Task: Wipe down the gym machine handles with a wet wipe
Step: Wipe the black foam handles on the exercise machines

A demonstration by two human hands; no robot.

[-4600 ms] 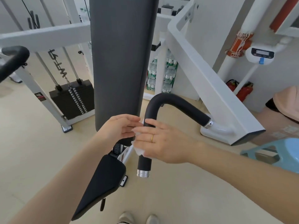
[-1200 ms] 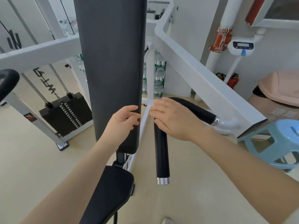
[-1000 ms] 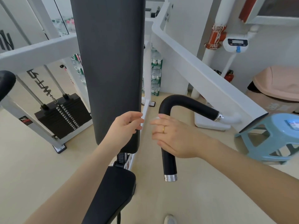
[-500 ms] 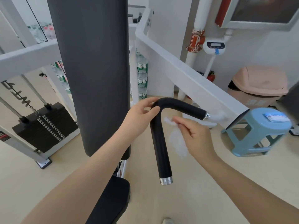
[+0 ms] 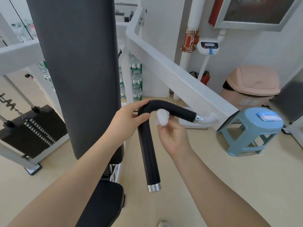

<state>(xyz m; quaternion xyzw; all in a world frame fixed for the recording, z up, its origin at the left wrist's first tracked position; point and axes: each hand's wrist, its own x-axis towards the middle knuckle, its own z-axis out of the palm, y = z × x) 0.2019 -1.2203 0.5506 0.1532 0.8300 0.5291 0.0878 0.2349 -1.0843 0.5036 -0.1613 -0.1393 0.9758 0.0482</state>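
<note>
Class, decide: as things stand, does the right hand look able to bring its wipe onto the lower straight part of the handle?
Probably yes: the right hand pinches the wet wipe beside the handle, and nothing lies between.

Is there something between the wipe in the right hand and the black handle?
Nothing visible. The right hand holds the wipe right against the inner side of the handle bend; the left hand grips the bend's outer side.

Left hand point(image 5: 129, 117) grips the black handle point(image 5: 147, 145) at its bend — right hand point(image 5: 172, 135) pinches a bunched wipe point(image 5: 161, 117)
</note>
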